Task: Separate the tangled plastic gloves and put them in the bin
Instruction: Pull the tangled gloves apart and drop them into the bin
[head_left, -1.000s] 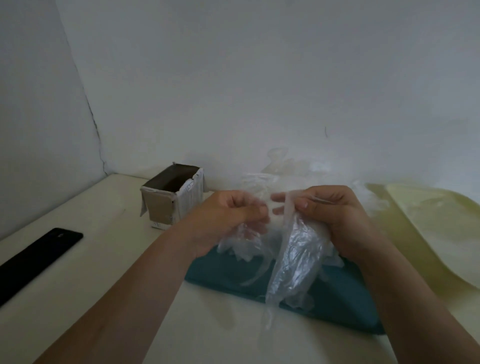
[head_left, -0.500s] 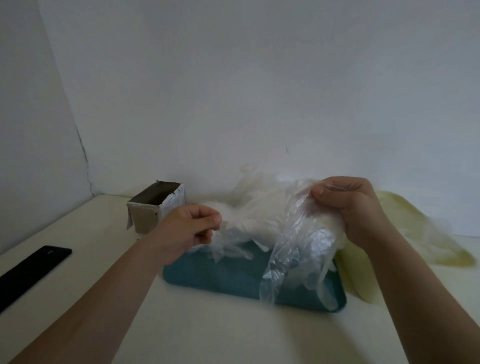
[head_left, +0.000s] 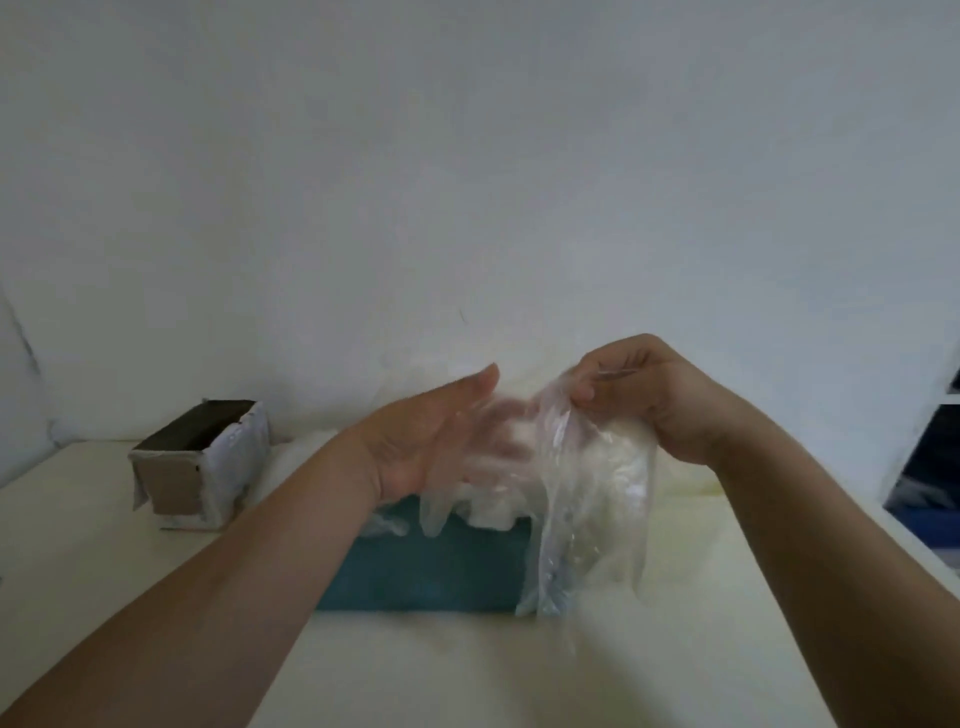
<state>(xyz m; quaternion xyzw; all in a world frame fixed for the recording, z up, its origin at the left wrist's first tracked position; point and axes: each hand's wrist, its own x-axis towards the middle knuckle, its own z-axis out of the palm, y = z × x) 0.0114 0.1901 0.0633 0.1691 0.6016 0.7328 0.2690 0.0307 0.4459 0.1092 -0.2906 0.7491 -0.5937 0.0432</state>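
Now: one glove held above the tray

A heap of clear gloves is seen lying on the teal tray at the middle of the table. Only the tray's front wall is shown, as its inside is hidden by the plastic. To the left, well apart, an open-topped box is stood; its inside is dark and nothing can be made out in it.

One glove is pinched at its top edge between the thumb and curled fingers of the right hand. It is hung in front of the tray's right end, with its bottom near the table. The left hand is held beside it, palm turned toward the glove and fingers stretched out. Its fingertips are blurred and veiled by plastic, so whether any film is touched cannot be told. At the right edge a dark shape is cut off and cannot be identified.
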